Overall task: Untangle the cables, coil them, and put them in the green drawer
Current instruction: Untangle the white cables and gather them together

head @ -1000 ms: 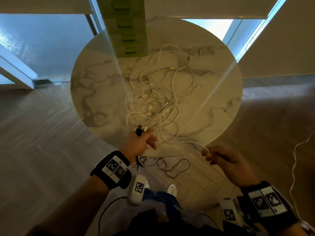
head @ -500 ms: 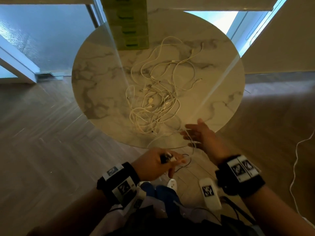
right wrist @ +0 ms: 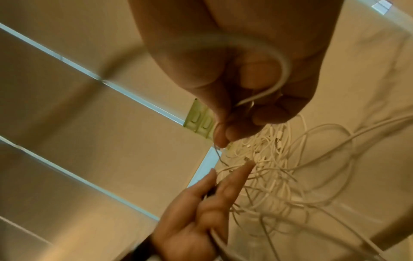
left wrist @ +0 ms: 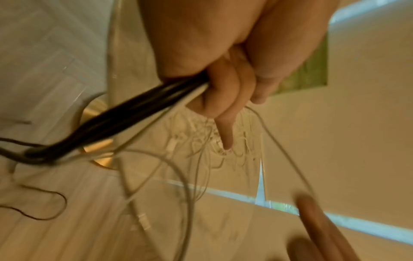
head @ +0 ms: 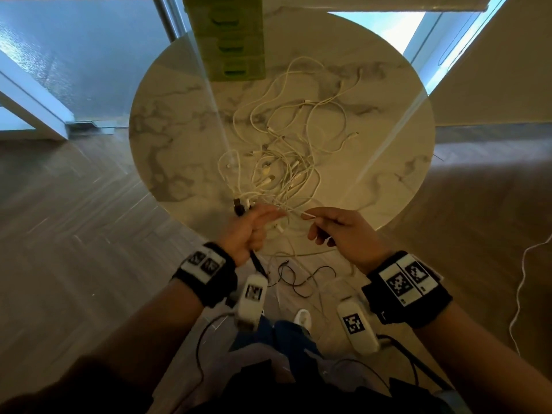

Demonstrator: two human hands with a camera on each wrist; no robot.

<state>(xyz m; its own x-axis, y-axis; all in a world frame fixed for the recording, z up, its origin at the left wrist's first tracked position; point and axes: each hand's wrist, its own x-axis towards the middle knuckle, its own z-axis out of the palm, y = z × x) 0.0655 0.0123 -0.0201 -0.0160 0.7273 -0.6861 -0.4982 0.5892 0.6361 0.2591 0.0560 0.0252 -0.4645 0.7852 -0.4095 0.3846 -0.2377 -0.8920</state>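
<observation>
A tangle of white cables lies in the middle of a round marble table. A green drawer unit stands at the table's far edge. At the near edge my left hand grips a black cable in its fist, the black plug sticking out above the thumb and one finger stretched toward the tangle. My right hand pinches a white cable that leads out of the pile. The left hand also shows in the right wrist view.
The black cable's loose length hangs off the table edge in loops over the wooden floor. Another white cord trails on the floor at the right. A glass door and a wall stand behind the table.
My left hand has risen from below the table edge to the tangle, still holding the black cable. My right hand, open half a second ago, now pinches a white cable.
</observation>
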